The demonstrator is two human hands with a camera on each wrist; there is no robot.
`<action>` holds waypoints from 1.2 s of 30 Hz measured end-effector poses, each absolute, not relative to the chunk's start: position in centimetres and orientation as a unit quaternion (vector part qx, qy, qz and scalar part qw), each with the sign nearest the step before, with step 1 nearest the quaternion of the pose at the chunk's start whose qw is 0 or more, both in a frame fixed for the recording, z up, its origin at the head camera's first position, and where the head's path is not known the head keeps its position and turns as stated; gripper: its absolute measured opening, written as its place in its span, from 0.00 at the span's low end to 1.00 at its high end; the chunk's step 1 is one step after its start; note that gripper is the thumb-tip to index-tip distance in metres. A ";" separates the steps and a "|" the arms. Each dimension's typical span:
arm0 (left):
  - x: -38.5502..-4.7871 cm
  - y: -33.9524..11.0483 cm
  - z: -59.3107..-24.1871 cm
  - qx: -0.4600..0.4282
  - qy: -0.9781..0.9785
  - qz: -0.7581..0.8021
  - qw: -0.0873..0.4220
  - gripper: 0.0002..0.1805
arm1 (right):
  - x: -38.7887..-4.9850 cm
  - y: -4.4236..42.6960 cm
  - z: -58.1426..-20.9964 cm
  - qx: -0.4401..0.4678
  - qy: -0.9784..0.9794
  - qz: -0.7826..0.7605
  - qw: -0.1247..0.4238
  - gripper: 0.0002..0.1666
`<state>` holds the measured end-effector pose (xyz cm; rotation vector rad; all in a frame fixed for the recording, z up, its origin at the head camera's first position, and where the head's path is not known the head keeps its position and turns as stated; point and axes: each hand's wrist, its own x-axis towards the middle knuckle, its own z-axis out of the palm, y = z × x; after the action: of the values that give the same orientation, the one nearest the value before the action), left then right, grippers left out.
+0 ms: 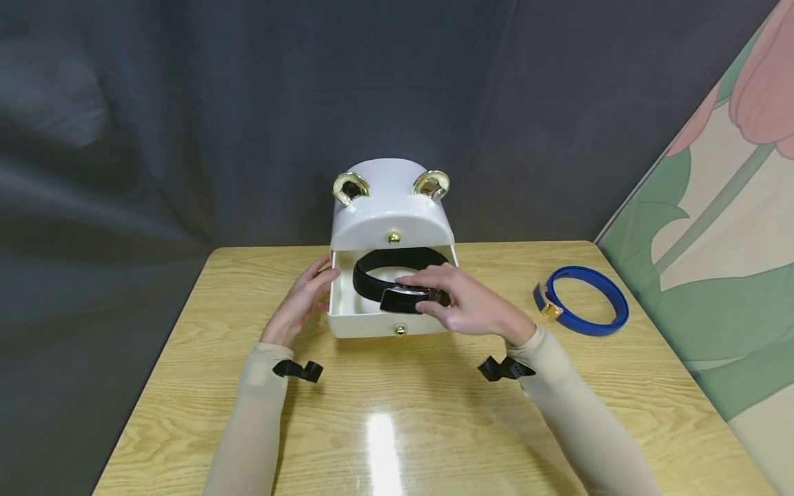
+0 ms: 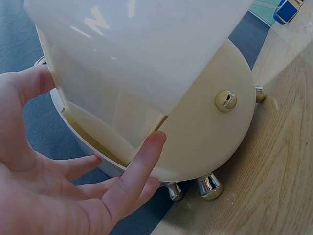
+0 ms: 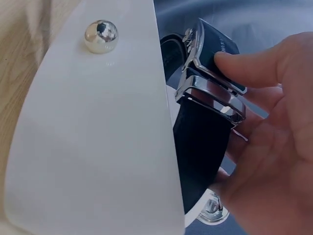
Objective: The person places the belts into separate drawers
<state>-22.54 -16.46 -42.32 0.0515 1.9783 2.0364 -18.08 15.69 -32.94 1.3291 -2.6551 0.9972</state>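
A white storage box [image 1: 391,200] with a rounded top and two gold ears stands at the table's far edge, its drawer [image 1: 360,327] pulled out. Coiled in a ring, a black belt [image 1: 403,259] is at the drawer, partly inside it. My right hand [image 1: 468,303] pinches the belt at its silver-rimmed buckle [image 3: 208,90], thumb on the buckle's dark plate in the right wrist view. My left hand [image 1: 298,303] is at the drawer's left side, fingers loosely extended and touching the box. In the left wrist view, one fingertip [image 2: 157,139] lies beside the drawer opening.
To the right on the wooden table [image 1: 434,413] lies a coiled blue belt [image 1: 595,325] with a gold buckle. A dark curtain [image 1: 248,117] hangs behind the table, and a flower-patterned panel [image 1: 732,289] borders its right side. Gold knobs sit on the box and drawer fronts.
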 end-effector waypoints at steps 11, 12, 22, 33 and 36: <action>-22.5 -16.5 -42.5 0.020 0.687 0.710 0.152 0.43 | -19.9 14.9 -33.0 0.413 -0.854 0.312 -0.047 0.28; -22.5 -16.4 -42.5 0.020 0.686 0.711 0.152 0.43 | -20.1 14.8 -33.0 0.413 -0.853 0.314 -0.055 0.28; -22.4 -16.3 -42.2 0.018 0.683 0.715 0.149 0.43 | -21.8 14.1 -33.2 0.422 -0.846 0.311 -0.101 0.27; -22.3 -16.2 -42.3 0.020 0.681 0.717 0.149 0.43 | -23.9 13.1 -35.1 0.405 -0.836 0.318 -0.191 0.26; -22.3 -16.2 -42.3 0.020 0.679 0.719 0.146 0.43 | -24.2 13.0 -35.4 0.390 -0.831 0.331 -0.218 0.25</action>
<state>-22.34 -16.22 -42.30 0.0573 1.9543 2.0705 -24.16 12.95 -35.39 1.4315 -3.0489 1.2164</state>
